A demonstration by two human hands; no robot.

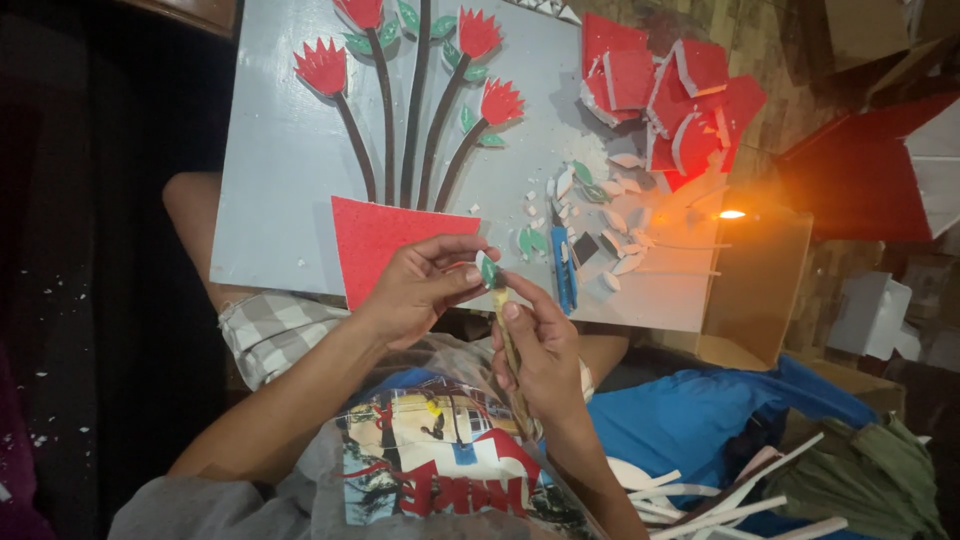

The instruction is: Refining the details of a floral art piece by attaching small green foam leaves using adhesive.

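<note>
Green foam leaf (pixel 488 270) sits pinched between the fingertips of my left hand (pixel 415 290), just over the grey board (pixel 280 150), while my right hand (pixel 540 350) grips a thin wooden brush (pixel 510 345) touching it.

Left hand (pixel 415 290) pinches green foam leaf (pixel 488 270); right hand (pixel 540 350) holds brush (pixel 510 345) to it, above grey flower board (pixel 290 150).

Brown cardboard box (pixel 762 290), open-topped, just beside the right edge of the grey craft board (pixel 280 150). Flat brown cardboard carton (pixel 865 30) in the upper right corner, half in shadow. No labels, signs or screens visible.
</note>
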